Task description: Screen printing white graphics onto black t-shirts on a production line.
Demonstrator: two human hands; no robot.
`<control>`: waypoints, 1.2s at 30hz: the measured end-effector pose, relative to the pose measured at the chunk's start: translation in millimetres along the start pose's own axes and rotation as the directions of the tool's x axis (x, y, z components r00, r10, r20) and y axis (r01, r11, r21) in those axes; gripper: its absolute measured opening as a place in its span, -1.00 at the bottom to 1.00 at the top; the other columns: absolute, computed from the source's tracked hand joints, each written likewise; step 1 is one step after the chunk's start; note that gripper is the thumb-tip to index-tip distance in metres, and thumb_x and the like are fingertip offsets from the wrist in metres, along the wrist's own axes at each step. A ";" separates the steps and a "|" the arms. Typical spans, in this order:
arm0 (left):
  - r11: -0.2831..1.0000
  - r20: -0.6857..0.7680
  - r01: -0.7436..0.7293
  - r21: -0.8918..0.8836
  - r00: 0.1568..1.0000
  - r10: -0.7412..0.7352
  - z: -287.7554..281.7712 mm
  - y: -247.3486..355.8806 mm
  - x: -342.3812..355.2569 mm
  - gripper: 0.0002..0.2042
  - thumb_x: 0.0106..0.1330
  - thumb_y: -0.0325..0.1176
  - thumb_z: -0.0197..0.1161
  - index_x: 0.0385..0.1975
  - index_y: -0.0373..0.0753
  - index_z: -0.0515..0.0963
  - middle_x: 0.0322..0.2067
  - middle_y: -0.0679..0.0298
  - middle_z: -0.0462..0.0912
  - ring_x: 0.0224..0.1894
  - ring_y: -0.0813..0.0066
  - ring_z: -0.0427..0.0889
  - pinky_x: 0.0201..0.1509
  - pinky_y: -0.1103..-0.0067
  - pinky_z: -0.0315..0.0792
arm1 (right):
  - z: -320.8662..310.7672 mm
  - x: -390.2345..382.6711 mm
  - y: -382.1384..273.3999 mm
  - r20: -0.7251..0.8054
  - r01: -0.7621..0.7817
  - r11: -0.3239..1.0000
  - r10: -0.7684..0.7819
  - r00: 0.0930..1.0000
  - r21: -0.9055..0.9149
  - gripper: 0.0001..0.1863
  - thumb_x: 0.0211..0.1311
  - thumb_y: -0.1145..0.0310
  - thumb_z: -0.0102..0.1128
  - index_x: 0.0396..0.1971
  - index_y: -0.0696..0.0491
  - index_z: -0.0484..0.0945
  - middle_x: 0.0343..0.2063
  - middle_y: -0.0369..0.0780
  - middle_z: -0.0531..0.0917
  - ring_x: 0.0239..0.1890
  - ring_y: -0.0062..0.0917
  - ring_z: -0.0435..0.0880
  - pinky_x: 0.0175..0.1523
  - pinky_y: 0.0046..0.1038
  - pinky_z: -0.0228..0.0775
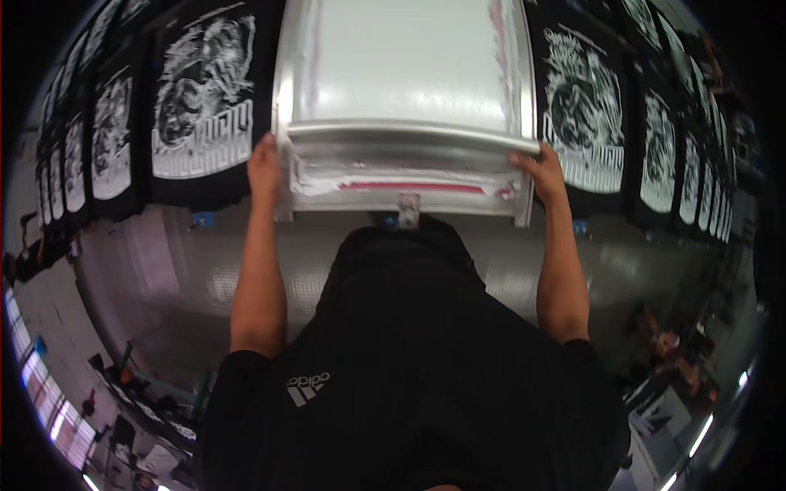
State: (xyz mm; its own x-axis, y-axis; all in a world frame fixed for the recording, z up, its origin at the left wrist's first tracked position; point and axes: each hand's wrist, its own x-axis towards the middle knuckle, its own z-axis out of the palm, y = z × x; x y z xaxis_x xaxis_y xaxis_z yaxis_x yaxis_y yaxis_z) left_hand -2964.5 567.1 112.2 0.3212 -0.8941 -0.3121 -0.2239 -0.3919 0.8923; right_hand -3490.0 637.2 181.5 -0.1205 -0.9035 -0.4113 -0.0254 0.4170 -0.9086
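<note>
A metal-framed printing screen (483, 74) with a pale mesh lies in front of me, smeared with white and pink ink near its close end. Across it runs a long silver bar (409, 131), which looks like a squeegee. My left hand (264, 170) is closed on the frame's left edge, beside the bar's left end; some of its fingers are hidden. At the opposite edge, my right hand (546, 172) grips the frame by the bar's right end, its thumb over the rail. A small clamp-like piece (408, 210) sits at the frame's near middle.
Black shirts with white prints (205, 98) hang or lie in a row to the left. More printed black shirts (583, 114) line the right side. Grey floor (196, 270) shows behind my arms. Cluttered equipment (143, 401) stands at the lower left.
</note>
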 end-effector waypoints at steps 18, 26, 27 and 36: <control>0.992 -0.038 -0.127 0.026 0.991 0.128 6.1 -6.7 -8.6 -0.50 0.42 0.04 0.14 0.05 -0.32 0.57 -0.16 0.17 0.71 -0.11 0.56 0.59 0.04 0.58 0.44 | 0.6 -17.3 12.6 -0.020 -0.004 1.000 0.004 1.000 -0.027 -0.61 -0.03 0.52 0.47 -0.14 0.17 0.60 -0.28 -0.27 0.69 -0.20 -0.58 0.63 0.01 -0.52 0.43; 0.998 -0.008 -0.050 0.038 0.999 0.050 0.7 -14.4 -6.0 -0.53 0.45 -0.01 0.13 0.09 -0.31 0.55 -0.09 0.26 0.68 -0.04 0.61 0.55 0.11 0.63 0.38 | 8.7 -1.9 15.0 0.019 -0.018 0.998 0.019 1.000 -0.063 -0.65 -0.05 0.50 0.50 -0.21 0.15 0.61 -0.32 -0.31 0.68 -0.25 -0.63 0.60 -0.03 -0.55 0.41; 0.999 0.009 -0.032 0.031 0.999 0.032 -3.2 -18.4 -1.7 -0.54 0.45 -0.02 0.13 0.09 -0.30 0.56 -0.08 0.25 0.68 -0.04 0.61 0.55 0.12 0.63 0.38 | 11.9 -2.6 5.0 0.068 -0.026 0.987 0.038 0.997 -0.160 -0.67 -0.06 0.50 0.50 -0.25 0.14 0.59 -0.36 -0.34 0.65 -0.27 -0.67 0.57 -0.07 -0.57 0.40; 0.973 0.471 -0.002 -0.232 0.874 0.114 -74.0 103.0 -138.0 -0.87 0.24 -0.36 0.35 -0.31 -0.26 0.63 -0.42 0.32 0.64 -0.38 0.58 0.59 -0.29 0.64 0.45 | 53.9 -28.2 -82.2 0.136 -0.037 0.537 0.278 0.951 -0.843 -0.77 -0.02 0.48 0.37 -0.32 0.11 0.54 -0.51 -0.29 0.57 -0.33 -0.57 0.60 -0.14 -0.41 0.41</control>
State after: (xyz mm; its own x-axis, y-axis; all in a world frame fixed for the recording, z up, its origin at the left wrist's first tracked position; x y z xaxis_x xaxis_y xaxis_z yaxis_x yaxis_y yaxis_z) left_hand -2963.8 666.1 271.3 -0.1785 -0.9288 -0.3248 -0.0050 -0.3292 0.9442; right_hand -3431.1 623.0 263.8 0.0130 -0.7564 -0.6540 -0.8455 0.3408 -0.4110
